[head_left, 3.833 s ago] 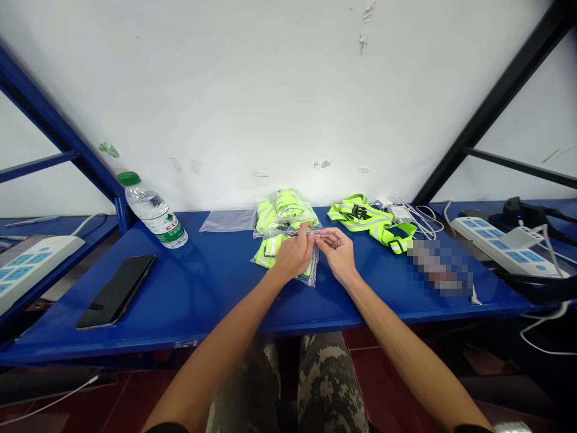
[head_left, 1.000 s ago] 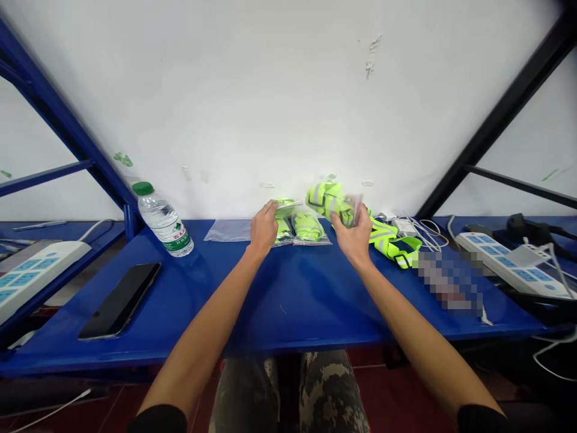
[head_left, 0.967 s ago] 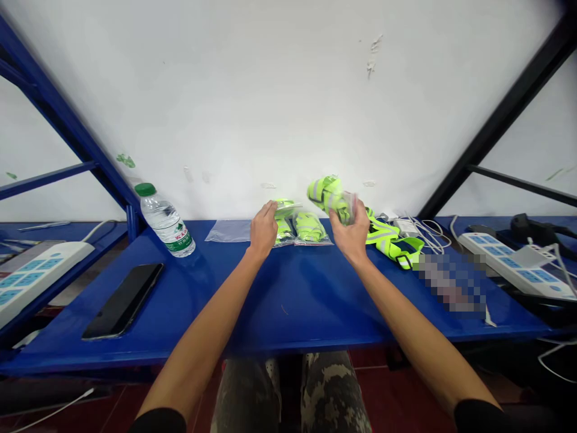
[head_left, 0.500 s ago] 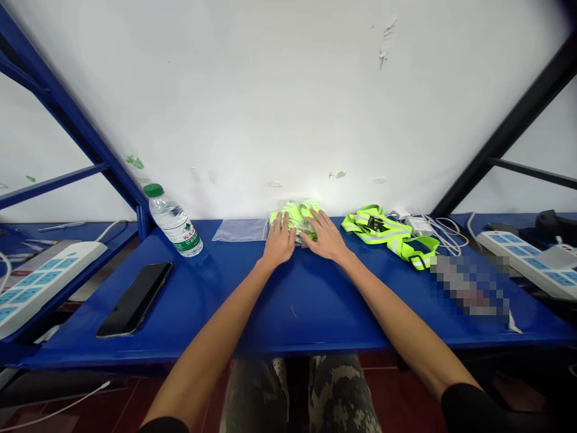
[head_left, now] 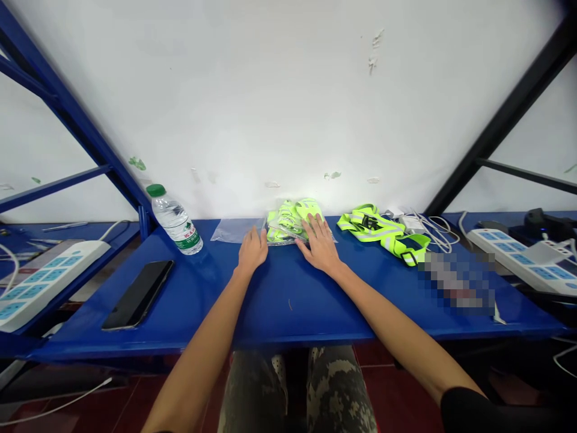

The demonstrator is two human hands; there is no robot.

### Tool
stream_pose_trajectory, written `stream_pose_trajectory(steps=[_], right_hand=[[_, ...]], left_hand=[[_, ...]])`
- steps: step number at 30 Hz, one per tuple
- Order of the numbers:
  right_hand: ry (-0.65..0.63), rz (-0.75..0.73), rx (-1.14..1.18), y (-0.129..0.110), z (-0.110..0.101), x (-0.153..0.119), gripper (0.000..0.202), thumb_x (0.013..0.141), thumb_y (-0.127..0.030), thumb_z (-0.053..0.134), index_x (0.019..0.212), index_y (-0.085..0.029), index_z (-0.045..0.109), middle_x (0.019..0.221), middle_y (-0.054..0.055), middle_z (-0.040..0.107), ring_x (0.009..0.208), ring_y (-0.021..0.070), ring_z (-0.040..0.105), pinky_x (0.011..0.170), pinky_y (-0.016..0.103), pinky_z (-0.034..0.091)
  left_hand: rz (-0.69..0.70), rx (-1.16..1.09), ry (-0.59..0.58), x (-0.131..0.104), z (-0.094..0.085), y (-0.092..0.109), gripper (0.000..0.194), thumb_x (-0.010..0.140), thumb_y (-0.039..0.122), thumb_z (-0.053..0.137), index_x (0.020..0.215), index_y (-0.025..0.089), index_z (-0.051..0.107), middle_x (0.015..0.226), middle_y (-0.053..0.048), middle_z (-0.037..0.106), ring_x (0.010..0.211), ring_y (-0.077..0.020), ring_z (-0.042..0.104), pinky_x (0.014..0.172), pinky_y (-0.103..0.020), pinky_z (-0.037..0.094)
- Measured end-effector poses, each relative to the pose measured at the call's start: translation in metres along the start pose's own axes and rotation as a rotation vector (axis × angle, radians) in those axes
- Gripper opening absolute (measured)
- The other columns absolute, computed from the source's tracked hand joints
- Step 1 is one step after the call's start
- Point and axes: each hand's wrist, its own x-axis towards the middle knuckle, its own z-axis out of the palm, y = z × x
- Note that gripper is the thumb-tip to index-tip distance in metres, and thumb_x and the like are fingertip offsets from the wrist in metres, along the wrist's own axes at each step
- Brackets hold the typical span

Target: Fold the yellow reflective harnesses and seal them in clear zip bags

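A clear plastic bag (head_left: 285, 228) with a folded neon-yellow reflective strap inside lies near the wall. My right hand (head_left: 321, 245) rests flat on the bag's right side, fingers stretched out and open. Just left of the bag is my left hand (head_left: 253, 249), open, its fingers pointing towards the wall over the edge of a flat clear plastic bag (head_left: 229, 230). Whether the left fingertips press on that flat bag, I cannot tell. Another neon-yellow reflective strap (head_left: 367, 224) with black buckles lies loose to the right.
On the left stand a water bottle (head_left: 177, 221) with a green cap and, nearer, a black phone (head_left: 137, 294) lying flat. White cables with a charger (head_left: 413, 225) and a blurred item (head_left: 460, 281) are at right. Power strips (head_left: 49, 276) flank the blue table (head_left: 288, 325).
My left hand has moved left off the bagged strap to its left side. My right hand stays on the bag, which now shows more fully. The view has shifted slightly.
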Motion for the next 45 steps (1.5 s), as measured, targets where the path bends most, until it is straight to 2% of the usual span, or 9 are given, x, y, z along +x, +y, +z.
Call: stream_pose_trajectory(steps=[5, 12, 17, 22, 26, 32, 37, 42, 45], right_hand=[[0.020, 0.014, 0.033, -0.005, -0.001, -0.009, 0.058, 0.096, -0.045, 0.042, 0.145, -0.014, 0.042, 0.154, 0.015, 0.034, 0.147, 0.0311, 0.021, 0.118, 0.054, 0.020], [0.012, 0.008, 0.075, -0.009, -0.012, -0.021, 0.050, 0.099, -0.033, 0.030, 0.141, -0.011, 0.046, 0.148, 0.015, 0.044, 0.143, 0.0270, 0.029, 0.118, 0.046, 0.025], [0.131, 0.219, -0.050, 0.020, -0.027, -0.026, 0.047, 0.097, -0.026, 0.029, 0.134, -0.008, 0.051, 0.128, 0.019, 0.059, 0.127, 0.0287, 0.048, 0.110, 0.046, 0.034], [0.043, 0.533, -0.362, 0.068, -0.045, -0.034, 0.051, 0.092, -0.023, 0.040, 0.140, -0.004, 0.043, 0.144, 0.025, 0.042, 0.136, 0.0394, 0.032, 0.106, 0.060, 0.030], [-0.231, 0.426, -0.351, 0.074, -0.055, -0.046, 0.037, 0.094, -0.020, 0.036, 0.120, -0.006, 0.059, 0.120, 0.023, 0.058, 0.114, 0.0329, 0.053, 0.097, 0.046, 0.041], [-0.231, 0.171, -0.080, 0.043, -0.069, -0.076, 0.032, 0.092, -0.025, 0.047, 0.118, -0.011, 0.061, 0.118, 0.017, 0.062, 0.111, 0.0289, 0.056, 0.098, 0.041, 0.044], [-0.200, 0.148, 0.315, 0.039, -0.090, -0.085, 0.023, 0.091, -0.026, 0.049, 0.105, -0.018, 0.065, 0.106, 0.008, 0.071, 0.097, 0.0220, 0.066, 0.090, 0.035, 0.050], [0.139, 0.357, 0.019, 0.065, -0.114, -0.070, 0.046, 0.085, -0.027, 0.054, 0.128, -0.013, 0.052, 0.121, 0.015, 0.064, 0.118, 0.0289, 0.055, 0.100, 0.043, 0.043], [-0.121, 0.465, -0.111, 0.084, -0.116, -0.060, 0.063, 0.075, -0.030, 0.065, 0.133, -0.011, 0.049, 0.120, 0.018, 0.064, 0.120, 0.0345, 0.054, 0.103, 0.049, 0.038]], left_hand=[[0.004, 0.293, -0.108, -0.045, -0.027, -0.006, 0.042, 0.093, 0.038, 0.039, 0.108, 0.007, 0.064, 0.110, -0.024, 0.063, 0.110, -0.0362, 0.057, 0.091, -0.044, 0.047], [0.247, 0.257, -0.189, -0.087, -0.039, 0.033, 0.050, 0.095, 0.053, 0.034, 0.095, 0.017, 0.068, 0.100, -0.017, 0.064, 0.101, -0.0306, 0.060, 0.079, -0.037, 0.049], [0.395, 0.183, -0.211, -0.076, -0.018, 0.078, 0.054, 0.100, 0.042, 0.024, 0.090, 0.014, 0.069, 0.097, -0.016, 0.066, 0.099, -0.0284, 0.061, 0.082, -0.038, 0.048], [0.595, 0.026, -0.143, -0.058, 0.004, 0.120, 0.036, 0.097, 0.034, 0.037, 0.098, 0.013, 0.067, 0.105, -0.014, 0.066, 0.106, -0.0281, 0.057, 0.091, -0.041, 0.046], [0.588, -0.352, -0.150, -0.037, 0.026, 0.151, 0.028, 0.095, 0.031, 0.042, 0.107, 0.016, 0.063, 0.109, -0.010, 0.066, 0.106, -0.0215, 0.060, 0.098, -0.035, 0.045], [0.314, -0.478, -0.296, -0.009, 0.051, 0.187, 0.061, 0.084, 0.035, 0.060, 0.136, 0.009, 0.043, 0.132, -0.019, 0.057, 0.125, -0.0281, 0.052, 0.105, -0.040, 0.041], [0.340, -0.351, -0.398, 0.000, 0.052, 0.196, 0.040, 0.082, 0.028, 0.060, 0.121, 0.016, 0.061, 0.122, -0.013, 0.066, 0.118, -0.0284, 0.059, 0.103, -0.040, 0.044], [0.357, -0.475, -0.356, 0.006, 0.031, 0.185, 0.030, 0.084, 0.029, 0.062, 0.111, 0.016, 0.068, 0.122, -0.010, 0.067, 0.119, -0.0250, 0.059, 0.106, -0.035, 0.042], [0.352, -0.607, -0.205, 0.011, 0.004, 0.172, 0.029, 0.084, 0.026, 0.063, 0.111, 0.017, 0.068, 0.120, -0.008, 0.069, 0.117, -0.0239, 0.060, 0.105, -0.036, 0.043]])
